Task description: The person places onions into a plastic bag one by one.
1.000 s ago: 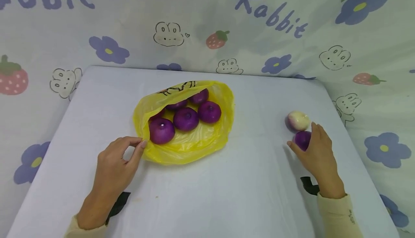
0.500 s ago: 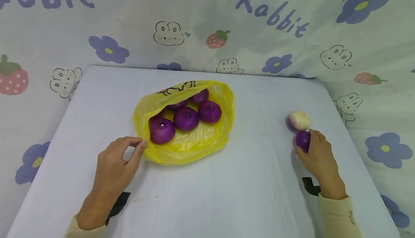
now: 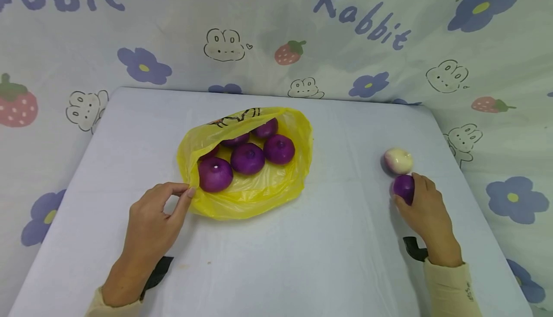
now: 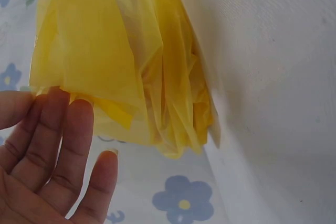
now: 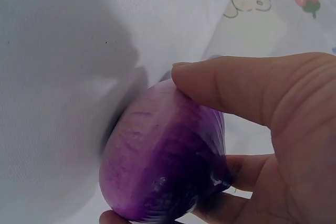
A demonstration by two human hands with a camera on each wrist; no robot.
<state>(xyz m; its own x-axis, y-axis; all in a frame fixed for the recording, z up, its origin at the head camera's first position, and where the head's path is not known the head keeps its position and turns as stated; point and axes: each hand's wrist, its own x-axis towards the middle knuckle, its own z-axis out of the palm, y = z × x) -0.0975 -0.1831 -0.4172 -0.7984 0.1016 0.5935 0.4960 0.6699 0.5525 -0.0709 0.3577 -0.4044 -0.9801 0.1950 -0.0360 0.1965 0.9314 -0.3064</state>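
A yellow plastic bag (image 3: 255, 204) lies with its mouth held wide at the middle of the table, and several purple onions (image 3: 248, 158) sit inside it. My left hand (image 3: 151, 221) pinches the bag's rim at its near left corner between thumb and fingers; the left wrist view shows the thin yellow film (image 4: 94, 40) at the fingertips. On the right side, my right hand (image 3: 427, 216) grips a purple onion (image 3: 403, 188), thumb on one side and fingers on the other. The right wrist view shows this onion (image 5: 163, 156) close over the white surface. Just behind it lies a white-and-purple onion (image 3: 398, 161).
A white cloth covers the table (image 3: 302, 259). Behind it hangs a curtain (image 3: 259, 14) printed with rabbits, flowers and strawberries. Dark straps (image 3: 415, 249) show at both wrists, below the hands.
My right hand has drawn its thumb and fingers in around the purple onion, where before they were spread about it. The left hand and the bag have stayed in place.
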